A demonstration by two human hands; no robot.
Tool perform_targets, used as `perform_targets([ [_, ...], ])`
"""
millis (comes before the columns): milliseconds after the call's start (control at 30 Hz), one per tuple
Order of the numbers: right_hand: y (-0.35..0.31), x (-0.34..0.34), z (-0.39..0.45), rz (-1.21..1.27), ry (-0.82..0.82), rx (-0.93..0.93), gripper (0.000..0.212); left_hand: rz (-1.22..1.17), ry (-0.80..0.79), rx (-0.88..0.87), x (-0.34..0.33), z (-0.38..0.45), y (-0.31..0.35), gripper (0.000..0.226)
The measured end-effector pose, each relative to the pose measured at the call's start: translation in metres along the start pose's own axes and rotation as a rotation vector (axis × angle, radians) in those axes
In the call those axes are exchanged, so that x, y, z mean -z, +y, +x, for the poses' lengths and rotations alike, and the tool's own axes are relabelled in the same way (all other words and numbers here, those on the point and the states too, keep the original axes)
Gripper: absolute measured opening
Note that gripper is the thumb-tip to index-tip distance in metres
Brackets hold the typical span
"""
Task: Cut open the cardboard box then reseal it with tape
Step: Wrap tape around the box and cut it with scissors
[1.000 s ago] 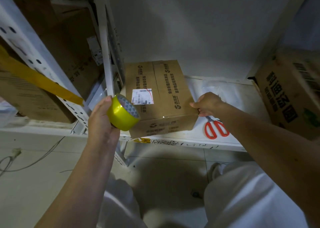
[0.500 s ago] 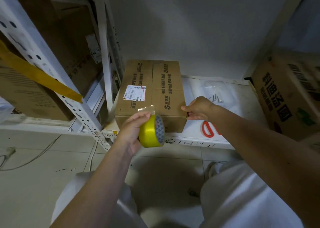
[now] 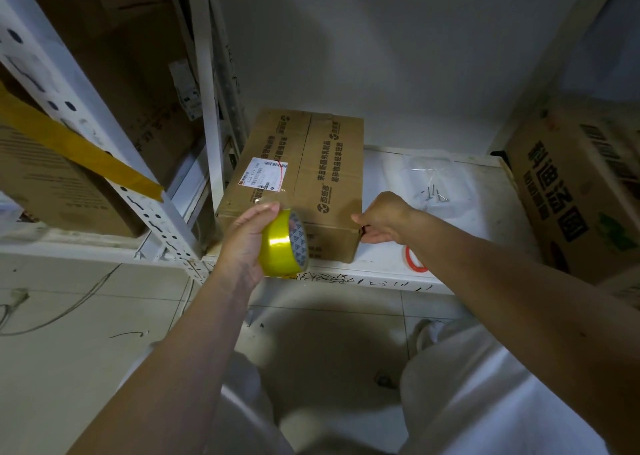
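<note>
A yellow strip is seen stuck across the white upright at far left. The tape roll is gripped by the left hand, in front of the box. The box lies on the shelf, long axis running away from the viewer, bearing a white label and Chinese print. Its near right corner is pinched by the right hand. Red scissors are half hidden by that forearm. A printed carton stands at right.

Both forearms bare, no sleeves, watch or rings visible on left hand or right hand. Legs in loose white/light-grey trousers, fabric creased over the knees at approx 5 and 7 o'clock of frame. Light shoe partly visible at 5 o'clock, details too dim to tell.
</note>
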State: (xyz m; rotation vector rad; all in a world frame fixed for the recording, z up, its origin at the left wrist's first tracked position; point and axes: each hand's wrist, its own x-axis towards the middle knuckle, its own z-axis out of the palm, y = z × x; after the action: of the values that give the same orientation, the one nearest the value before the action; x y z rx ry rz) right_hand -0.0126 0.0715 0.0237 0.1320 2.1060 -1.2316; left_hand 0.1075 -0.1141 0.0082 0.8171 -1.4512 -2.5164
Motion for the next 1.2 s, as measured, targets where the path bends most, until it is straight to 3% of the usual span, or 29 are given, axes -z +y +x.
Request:
perform_targets([
  [67,0.004,-0.003,-0.003,-0.056,0.012,0.060,0.025,-0.001,0.002,0.005,0.001,0.000,0.000,0.046],
  [133,0.008,-0.006,-0.010,-0.297,0.069,0.155,0.033,0.002,0.010,0.010,0.003,0.001,-0.001,0.041],
  [233,0.015,-0.013,-0.016,-0.678,0.213,0.333,0.033,0.024,0.011,0.000,0.006,0.000,-0.005,0.028],
  [367,0.023,-0.022,-0.021,-0.914,0.352,0.453,0.037,0.081,-0.006,0.013,0.006,-0.007,-0.014,0.024],
  [500,0.029,-0.026,-0.018,-0.920,0.332,0.465,0.032,0.208,-0.055,0.053,-0.002,-0.015,-0.026,0.005],
  [600,0.027,-0.020,-0.025,-0.978,0.316,0.434,0.018,0.363,-0.065,0.028,-0.013,-0.018,-0.034,0.016],
  [667,0.024,-0.014,-0.028,-0.977,0.389,0.451,0.008,0.435,-0.086,0.031,-0.022,-0.020,-0.038,0.022],
  [733,0.021,-0.010,-0.027,-0.850,0.473,0.507,0.019,0.481,-0.095,0.027,-0.030,-0.020,-0.041,0.023],
  [767,0.016,-0.007,-0.028,-0.687,0.428,0.520,0.027,0.499,-0.099,0.015,-0.034,-0.021,-0.042,0.022],
  [833,0.004,-0.002,-0.037,-0.331,0.146,0.461,0.039,0.503,-0.114,-0.011,-0.042,-0.022,-0.044,0.020],
  [933,-0.004,0.007,-0.050,-0.336,-0.198,0.424,0.031,0.492,-0.126,-0.038,-0.048,-0.026,-0.045,0.019],
  [1100,0.002,0.009,-0.046,-0.410,-0.173,0.549,0.010,0.489,-0.144,-0.048,-0.052,-0.031,-0.044,0.020],
  [1200,0.003,0.006,-0.044,-0.499,-0.065,0.602,0.008,0.434,-0.170,-0.005,-0.054,-0.035,-0.042,0.013],
])
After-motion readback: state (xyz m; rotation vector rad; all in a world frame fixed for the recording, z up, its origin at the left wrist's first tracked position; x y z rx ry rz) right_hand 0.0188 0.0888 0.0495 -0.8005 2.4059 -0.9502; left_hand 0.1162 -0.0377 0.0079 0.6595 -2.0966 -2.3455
